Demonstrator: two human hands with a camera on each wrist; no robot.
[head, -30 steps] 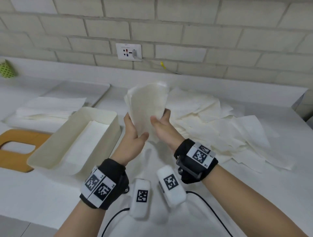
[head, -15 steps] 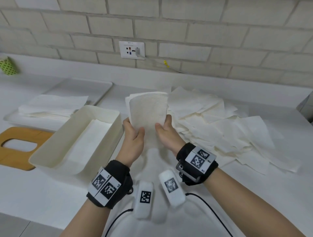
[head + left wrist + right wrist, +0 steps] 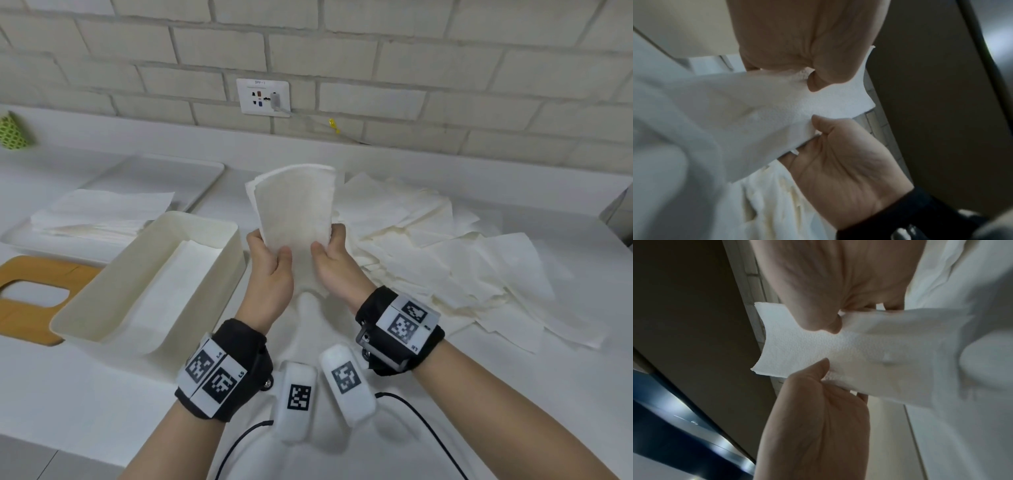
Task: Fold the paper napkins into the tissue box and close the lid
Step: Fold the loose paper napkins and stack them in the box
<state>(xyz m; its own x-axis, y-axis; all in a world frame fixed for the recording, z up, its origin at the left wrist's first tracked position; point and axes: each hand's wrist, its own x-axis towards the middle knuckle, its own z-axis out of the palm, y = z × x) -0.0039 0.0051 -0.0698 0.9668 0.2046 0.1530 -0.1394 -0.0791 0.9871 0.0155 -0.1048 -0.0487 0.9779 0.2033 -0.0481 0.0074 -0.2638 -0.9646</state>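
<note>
Upright above the counter (image 3: pixel 513 394), a small stack of napkins (image 3: pixel 294 212) is held between both hands, just right of the box (image 3: pixel 212 226). Each hand pinches a lower edge of the stack — the left hand (image 3: pixel 270 274) on the side nearer the box, the right hand (image 3: pixel 334 263) on the far side — with thumbs on the front face and fingers curled behind. Both wrist views show the same grip from below, the thumbs pressed into the embossed paper.

The box stands open, and one flat napkin lies on its floor. Left of the box lies the lid (image 3: pixel 30 294), wooden, with a rounded slot, flat on the counter. Behind the box a tray (image 3: pixel 191 174) carries more flat napkins. Right of the box, past the hands, a loose pile (image 3: pixel 462 260) of unfolded napkins spreads over the counter. On the brick wall behind the box sits an outlet (image 3: pixel 263 97), with a green cup (image 3: pixel 12 132) far off to the left.
</note>
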